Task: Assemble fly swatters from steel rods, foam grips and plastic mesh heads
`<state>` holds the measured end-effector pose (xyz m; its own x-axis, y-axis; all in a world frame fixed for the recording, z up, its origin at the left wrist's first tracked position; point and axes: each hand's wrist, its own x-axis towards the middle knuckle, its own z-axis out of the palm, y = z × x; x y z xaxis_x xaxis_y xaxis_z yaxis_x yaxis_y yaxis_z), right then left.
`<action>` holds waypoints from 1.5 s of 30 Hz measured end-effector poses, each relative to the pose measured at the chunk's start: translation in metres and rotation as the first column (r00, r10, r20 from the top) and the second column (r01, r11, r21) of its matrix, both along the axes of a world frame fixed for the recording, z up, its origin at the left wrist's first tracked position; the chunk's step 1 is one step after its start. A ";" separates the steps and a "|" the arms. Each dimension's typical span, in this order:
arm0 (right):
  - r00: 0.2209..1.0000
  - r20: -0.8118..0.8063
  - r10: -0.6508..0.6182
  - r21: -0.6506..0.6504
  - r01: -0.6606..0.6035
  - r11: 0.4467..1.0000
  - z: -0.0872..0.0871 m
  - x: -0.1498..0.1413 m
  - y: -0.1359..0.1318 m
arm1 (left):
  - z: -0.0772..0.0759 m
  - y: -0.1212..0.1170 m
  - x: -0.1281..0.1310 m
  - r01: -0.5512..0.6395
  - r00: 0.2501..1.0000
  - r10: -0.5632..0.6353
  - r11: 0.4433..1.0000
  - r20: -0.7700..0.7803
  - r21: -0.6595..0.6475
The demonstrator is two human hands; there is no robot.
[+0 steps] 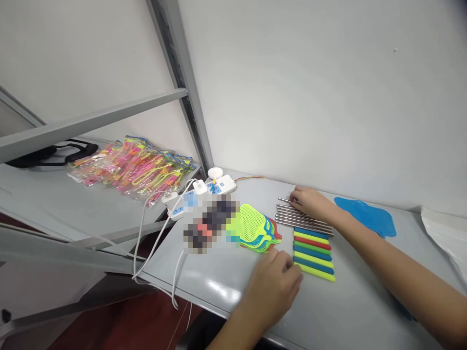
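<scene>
My right hand (310, 203) is closed at the far side of a row of thin metal rods (292, 216). Its fingers pinch the rearmost rod (283, 200), which sticks out to the left. Nearer to me lie several coloured plastic handles (313, 253) in yellow, blue, green and red, side by side. My left hand (275, 282) has its fingers curled beside the left end of the nearest yellow handle; what they hold, if anything, is hidden. Behind that hand is a stack of perforated fly swatter heads (251, 226), yellow on top with blue and red below.
White power strips (222, 184) with plugs and cables (140, 238) lie to the left, beside a pixelated object (210, 224). Bagged pink and yellow items (134, 167) cover the left shelf. Toward the right are a blue plastic sheet (368, 218) and a white bag (443, 236). A metal frame (189, 92) rises at left.
</scene>
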<state>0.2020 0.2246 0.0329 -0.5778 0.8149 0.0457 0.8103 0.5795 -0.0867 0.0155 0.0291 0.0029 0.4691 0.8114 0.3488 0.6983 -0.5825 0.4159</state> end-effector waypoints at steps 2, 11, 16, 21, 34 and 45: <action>0.999 -0.025 -0.048 0.023 0.049 0.999 0.002 0.000 -0.001 | -0.001 0.000 -0.002 -0.005 1.000 0.005 1.000 0.003 -0.010; 0.808 -0.558 -0.188 0.242 0.376 0.895 0.055 0.023 -0.063 | 0.005 0.003 -0.001 -0.046 0.998 0.043 0.996 -0.043 -0.077; 0.210 -0.978 0.001 0.076 0.351 0.933 0.053 0.029 -0.130 | 0.002 -0.001 0.007 -0.045 0.998 0.042 0.997 -0.044 -0.068; -0.245 -0.960 -0.132 -0.188 0.221 0.957 0.051 0.028 -0.169 | 0.003 -0.005 0.003 -0.041 0.999 0.044 0.993 0.020 -0.109; -0.576 -0.725 -0.377 -0.380 -0.122 0.917 0.056 0.019 -0.193 | 0.031 -0.017 0.006 0.133 0.913 -0.031 0.966 0.406 -0.224; -0.535 -0.768 -0.351 -0.305 -0.176 0.936 0.089 -0.003 -0.203 | 0.015 -0.023 0.029 0.125 0.760 0.202 0.887 0.618 -0.444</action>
